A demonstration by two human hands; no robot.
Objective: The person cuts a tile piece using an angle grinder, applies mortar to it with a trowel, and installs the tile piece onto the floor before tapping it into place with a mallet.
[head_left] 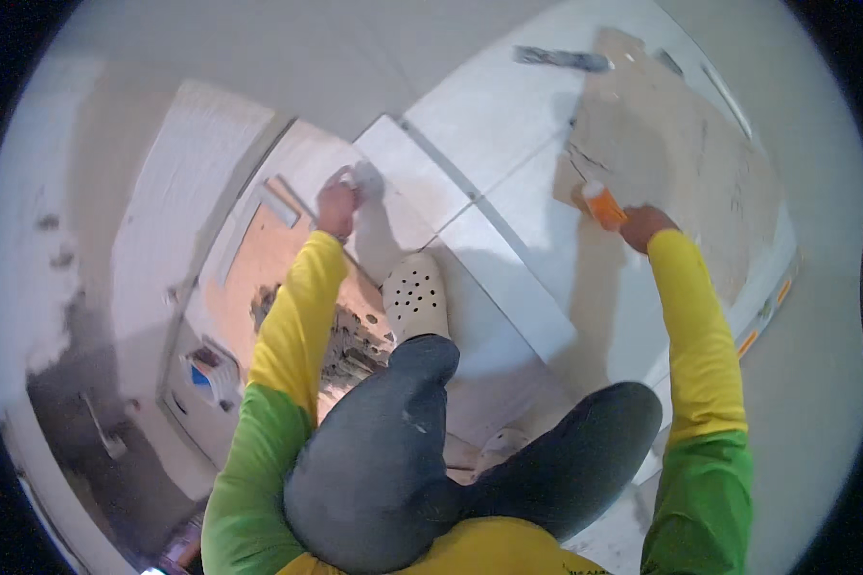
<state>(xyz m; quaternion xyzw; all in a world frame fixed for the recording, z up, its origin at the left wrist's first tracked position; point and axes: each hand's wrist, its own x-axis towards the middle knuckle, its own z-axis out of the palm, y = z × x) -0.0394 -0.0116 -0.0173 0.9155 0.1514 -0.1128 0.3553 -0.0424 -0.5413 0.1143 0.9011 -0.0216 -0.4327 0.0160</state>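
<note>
My right hand [647,227] is closed round an orange object with a whitish end [604,206], perhaps a tool handle; its exact kind does not show. It is over the near left edge of a large brown sheet, like cardboard [686,182]. My left hand [338,203] is low over the pale tiled floor [393,201], with its fingers drawn together. Something small and greyish-white shows at its fingertips, too blurred to name. Close by on the left lies a short grey metal-looking piece [280,204] on an orange-tan board [259,254].
Dark clumps of debris [350,350] lie on the board beside my light perforated clog [415,295]. A grey strip-like object [561,59] rests at the far right. To the left are a white-and-blue container [211,374] and a dark patch of floor [105,422]. Tile steps cross the middle.
</note>
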